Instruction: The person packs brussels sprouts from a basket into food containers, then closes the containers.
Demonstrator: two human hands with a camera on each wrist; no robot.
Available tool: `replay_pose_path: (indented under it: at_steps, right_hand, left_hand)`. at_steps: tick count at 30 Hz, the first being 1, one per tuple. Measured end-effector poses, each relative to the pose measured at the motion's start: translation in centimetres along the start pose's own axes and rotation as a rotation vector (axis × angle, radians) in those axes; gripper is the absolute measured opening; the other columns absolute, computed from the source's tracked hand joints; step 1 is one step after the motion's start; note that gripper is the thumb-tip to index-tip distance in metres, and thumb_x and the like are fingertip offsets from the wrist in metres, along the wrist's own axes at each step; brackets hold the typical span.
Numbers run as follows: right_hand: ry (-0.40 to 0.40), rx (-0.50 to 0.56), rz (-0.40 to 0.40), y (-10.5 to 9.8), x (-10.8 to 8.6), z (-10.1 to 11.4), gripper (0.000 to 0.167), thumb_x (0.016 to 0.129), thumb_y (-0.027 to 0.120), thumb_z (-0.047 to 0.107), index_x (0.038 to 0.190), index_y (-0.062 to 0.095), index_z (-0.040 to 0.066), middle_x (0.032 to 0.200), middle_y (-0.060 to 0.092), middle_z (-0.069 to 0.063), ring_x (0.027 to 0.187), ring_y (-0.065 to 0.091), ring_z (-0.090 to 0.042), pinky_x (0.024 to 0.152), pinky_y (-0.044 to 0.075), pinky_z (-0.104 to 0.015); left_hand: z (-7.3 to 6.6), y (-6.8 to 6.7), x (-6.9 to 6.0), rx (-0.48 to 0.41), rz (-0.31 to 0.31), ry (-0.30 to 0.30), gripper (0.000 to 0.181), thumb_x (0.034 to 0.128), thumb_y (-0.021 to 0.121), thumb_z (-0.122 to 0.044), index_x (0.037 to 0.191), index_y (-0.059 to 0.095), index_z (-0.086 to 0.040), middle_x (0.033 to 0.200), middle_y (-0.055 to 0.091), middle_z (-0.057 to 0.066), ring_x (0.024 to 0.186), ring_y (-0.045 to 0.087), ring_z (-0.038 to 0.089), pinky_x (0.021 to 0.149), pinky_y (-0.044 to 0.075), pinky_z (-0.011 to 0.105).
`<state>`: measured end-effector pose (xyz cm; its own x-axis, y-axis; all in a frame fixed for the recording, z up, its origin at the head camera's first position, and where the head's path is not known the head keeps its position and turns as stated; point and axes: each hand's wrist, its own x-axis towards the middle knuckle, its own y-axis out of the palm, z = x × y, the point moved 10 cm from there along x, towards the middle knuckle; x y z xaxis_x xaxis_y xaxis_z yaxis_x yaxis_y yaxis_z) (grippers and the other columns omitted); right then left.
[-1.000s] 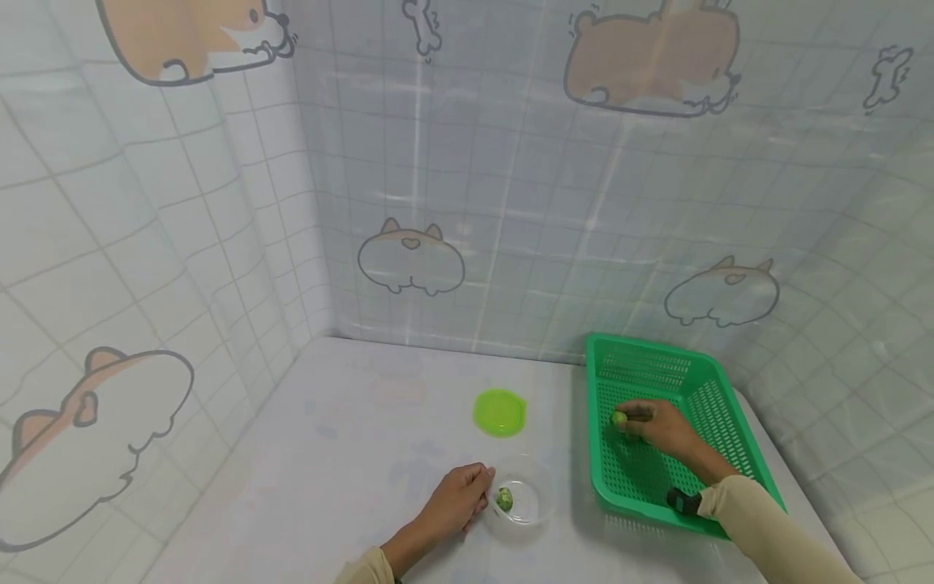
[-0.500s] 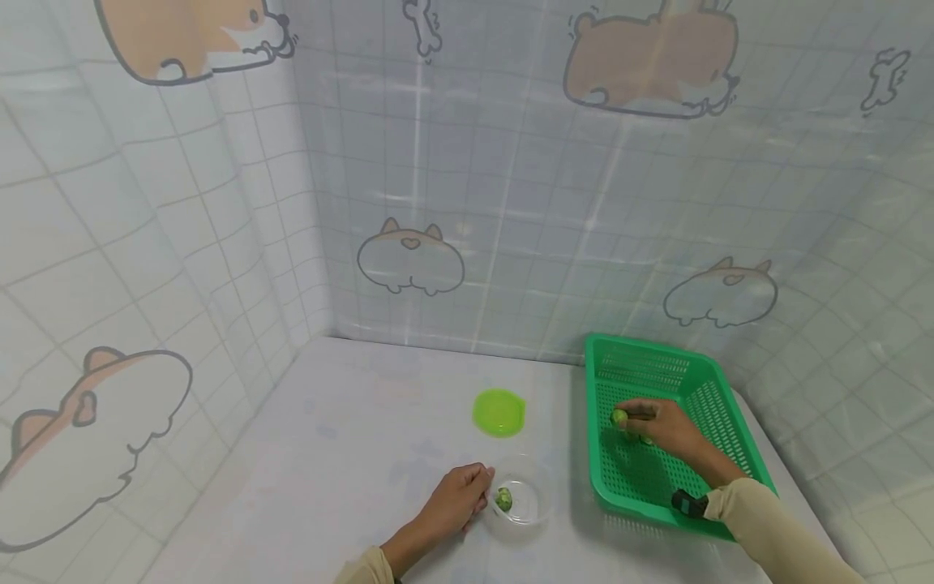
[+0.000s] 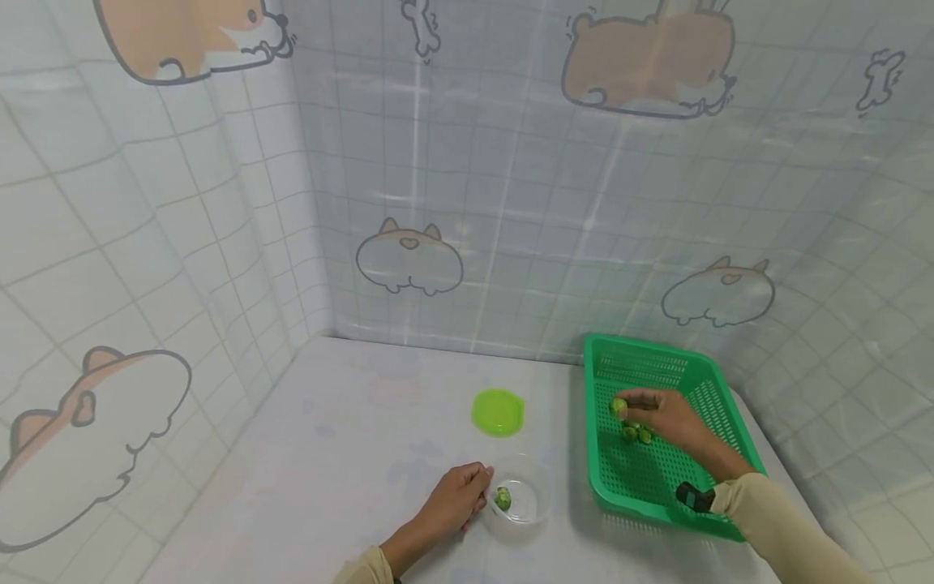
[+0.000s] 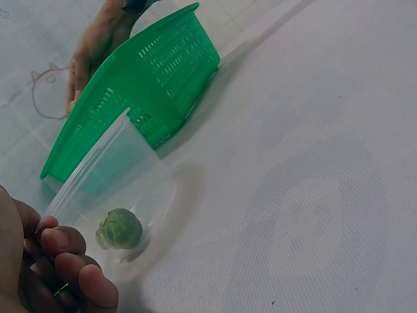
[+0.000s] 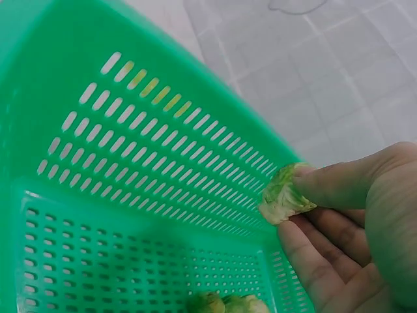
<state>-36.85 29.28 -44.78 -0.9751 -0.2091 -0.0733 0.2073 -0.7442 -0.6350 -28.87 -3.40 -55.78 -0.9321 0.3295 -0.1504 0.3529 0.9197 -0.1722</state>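
Observation:
My right hand pinches a Brussels sprout between thumb and fingertips, raised inside the green basket near its left wall. Below that hand, several more Brussels sprouts lie on the basket floor, partly hidden by the hand in the head view. With thumb and curled fingers, my left hand grips the rim of a clear plastic bowl on the table. One Brussels sprout rests on the bowl's bottom, toward the left hand.
A bright green lid lies flat on the white table behind the bowl. The basket stands at the right, close to the back wall. Sheeting printed with cartoon dogs hangs around the table.
My right hand has lifted slightly with the sprout, so the sprouts on the basket floor show more. The left hand and bowl have stayed in place.

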Motion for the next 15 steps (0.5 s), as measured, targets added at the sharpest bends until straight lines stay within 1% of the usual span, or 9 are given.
replay_pose_path:
  at_steps: [3,9,13,15]
  right_hand:
    - [-0.014,0.002,0.0,-0.1,-0.1,0.4,0.047,0.096,0.07,0.034,0.136,0.062,0.01,0.131,0.065,-0.014,0.121,0.06,-0.036,0.097,0.05,-0.057]
    - [-0.032,0.006,0.006,-0.2,-0.3,1.1,0.045,0.096,0.07,0.035,0.136,0.063,0.014,0.133,0.064,-0.012,0.123,0.059,-0.035,0.098,0.049,-0.057]
    - [-0.044,0.021,0.033,0.2,-0.5,2.0,0.049,0.095,0.07,0.038,0.137,0.062,0.015,0.135,0.063,-0.012,0.125,0.059,-0.034,0.098,0.05,-0.056]
    - [-0.04,0.034,0.046,0.4,-0.6,2.5,0.049,0.095,0.07,0.038,0.137,0.062,0.016,0.135,0.064,-0.011,0.124,0.059,-0.033,0.097,0.051,-0.054]
  left_hand:
    - [-0.1,0.0,0.0,0.0,0.002,-0.003,0.041,0.1069,0.049,-0.037,0.081,0.056,-0.006,0.061,0.05,-0.003,0.043,0.04,0.011,0.037,0.037,0.02]
    - [-0.2,0.0,-0.1,0.002,0.006,-0.001,0.04,0.107,0.049,-0.037,0.079,0.054,-0.008,0.061,0.049,-0.003,0.043,0.04,0.011,0.038,0.036,0.02]
    - [-0.2,0.0,-0.1,0.004,0.004,0.001,0.04,0.1071,0.049,-0.037,0.079,0.054,-0.009,0.06,0.049,-0.004,0.043,0.04,0.011,0.038,0.036,0.02]
    - [-0.2,0.0,-0.1,0.004,0.004,0.004,0.04,0.1073,0.049,-0.037,0.079,0.054,-0.008,0.06,0.049,-0.003,0.042,0.039,0.011,0.038,0.036,0.019]
